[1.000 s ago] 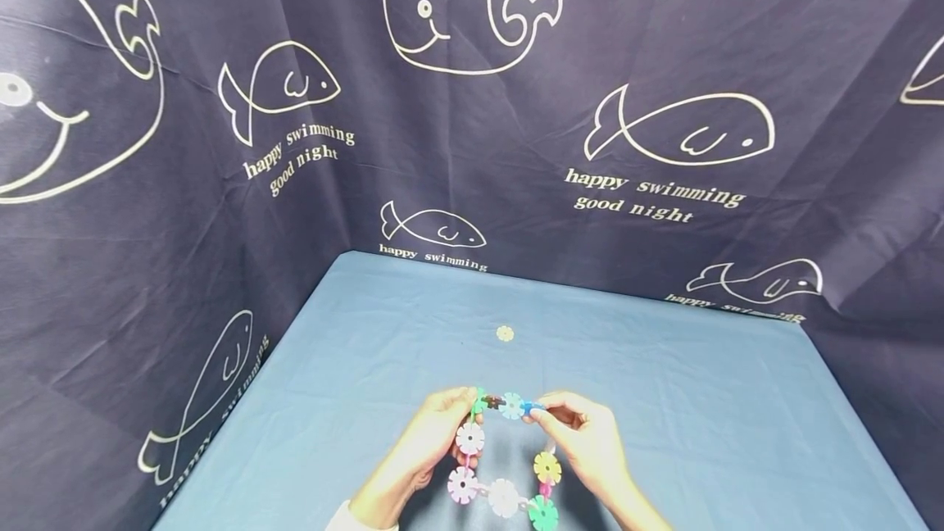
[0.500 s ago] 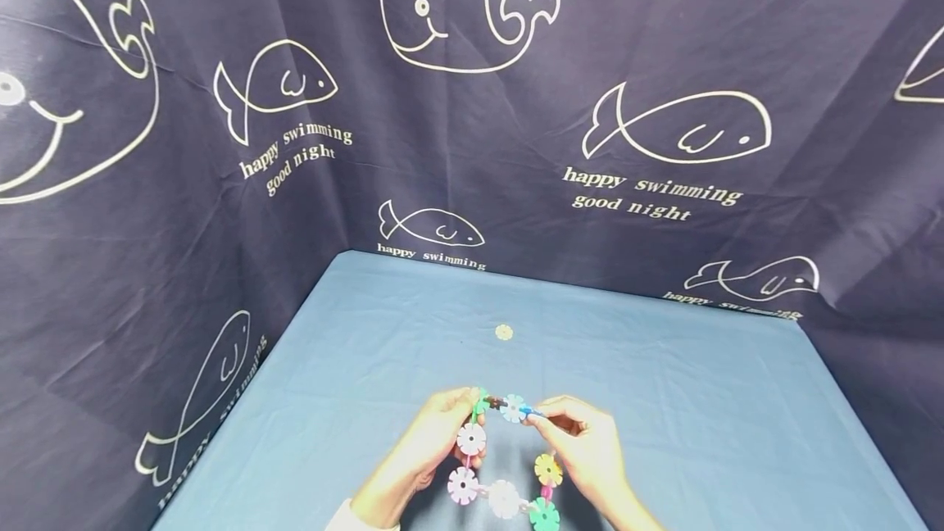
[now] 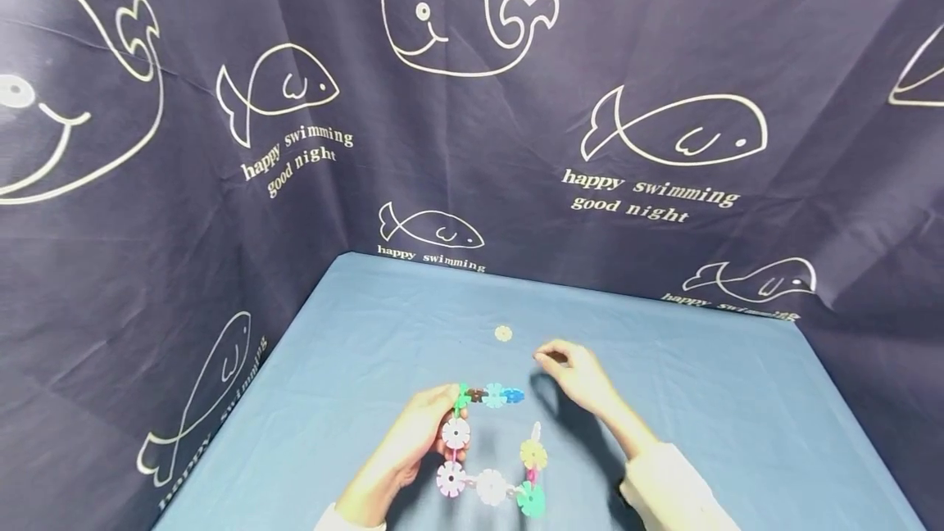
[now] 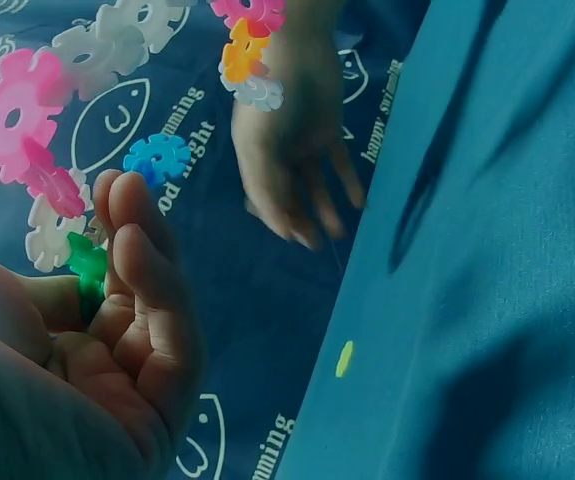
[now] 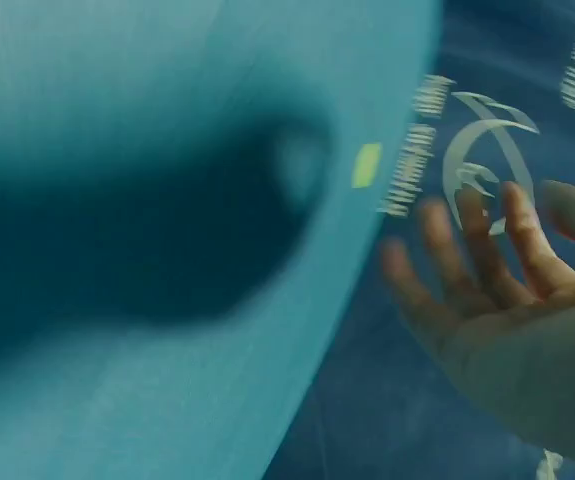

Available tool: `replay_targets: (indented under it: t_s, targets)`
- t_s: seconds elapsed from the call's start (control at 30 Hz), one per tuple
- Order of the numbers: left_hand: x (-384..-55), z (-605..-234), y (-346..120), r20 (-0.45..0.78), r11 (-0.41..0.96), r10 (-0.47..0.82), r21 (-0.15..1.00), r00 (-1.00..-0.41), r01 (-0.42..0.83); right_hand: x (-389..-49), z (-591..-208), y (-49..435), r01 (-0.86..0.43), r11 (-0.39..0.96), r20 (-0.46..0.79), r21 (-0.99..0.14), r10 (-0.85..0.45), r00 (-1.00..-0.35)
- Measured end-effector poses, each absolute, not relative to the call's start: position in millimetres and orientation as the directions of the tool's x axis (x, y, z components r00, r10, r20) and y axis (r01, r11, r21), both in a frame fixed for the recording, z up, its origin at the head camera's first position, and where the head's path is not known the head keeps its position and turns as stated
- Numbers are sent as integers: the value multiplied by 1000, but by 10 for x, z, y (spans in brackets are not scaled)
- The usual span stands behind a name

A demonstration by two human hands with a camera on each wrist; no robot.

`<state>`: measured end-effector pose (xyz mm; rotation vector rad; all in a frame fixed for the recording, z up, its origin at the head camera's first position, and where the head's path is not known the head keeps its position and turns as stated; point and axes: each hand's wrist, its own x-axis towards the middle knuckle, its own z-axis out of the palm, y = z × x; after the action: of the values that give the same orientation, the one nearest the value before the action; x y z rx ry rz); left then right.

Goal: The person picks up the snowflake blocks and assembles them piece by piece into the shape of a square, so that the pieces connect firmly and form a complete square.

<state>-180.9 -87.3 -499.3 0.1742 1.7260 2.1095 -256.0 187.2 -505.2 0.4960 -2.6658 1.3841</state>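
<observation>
Blue table (image 3: pixel 701 400): left hand (image 3: pixel 413 441) clamps disc chain (image 3: pixel 483 441); right hand (image 3: pixel 571 367) (grip apart) nears loose yellow disc (image 3: pixel 504 333).

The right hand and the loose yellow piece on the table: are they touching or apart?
Apart. In the head view, bare blue cloth shows between the right hand and the yellow piece; the hand is empty.

Even soft light overhead; wrist views dim, teal-tinted, right one motion-blurred.
</observation>
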Motion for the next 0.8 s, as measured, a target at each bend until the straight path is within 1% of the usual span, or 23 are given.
replay_targets:
  t_s: [0.03, 0.07, 0.13, 0.23, 0.37, 0.43, 0.5, 0.6, 0.67, 0.7, 0.73, 0.8]
  targets:
    - [-1806, -4991, -891, -158, -154, 387, 960, -908, -233, -2661, -5088, 1850, -347, 631, 236, -694, -255, -937]
    - [-1801, -4988, -906, -159, -156, 388, 959, -908, -235, -2754, -5129, 1822, -366, 700, 239, -613, -278, -931]
    - [-1790, -4983, -926, -156, -159, 388, 959, -908, -233, -2915, -5202, 1756, -401, 777, 224, -485, -333, -916]
    - [-1775, -4976, -944, -146, -167, 381, 960, -913, -223, -3091, -5284, 1645, -451, 826, 180, -338, -414, -892]
    - [-1763, -4977, -951, -141, -179, 375, 959, -916, -221, -3177, -5397, 1556, -483, 849, 89, -214, -475, -875]
    - [-1763, -4983, -953, -150, -186, 375, 955, -915, -233, -3153, -5452, 1553, -503, 845, 104, -180, -492, -864]
    - [-1768, -4982, -957, -155, -187, 375, 953, -914, -238, -3100, -5484, 1565, -545, 823, 191, -160, -516, -835]
    - [-1780, -4979, -961, -158, -181, 375, 954, -914, -239, -2986, -5494, 1599, -642, 753, 369, -149, -559, -742]
    - [-1786, -4976, -961, -157, -173, 376, 956, -913, -236, -2894, -5483, 1628, -684, 712, 433, -159, -572, -696]
    - [-1788, -4975, -960, -159, -172, 377, 956, -912, -237, -2848, -5478, 1646, -691, 700, 437, -180, -573, -694]
    - [-1791, -4978, -959, -162, -169, 379, 956, -911, -240, -2801, -5467, 1662, -688, 692, 426, -216, -568, -705]
    - [-1800, -4984, -957, -165, -165, 381, 956, -910, -242, -2711, -5441, 1704, -645, 702, 358, -304, -543, -760]
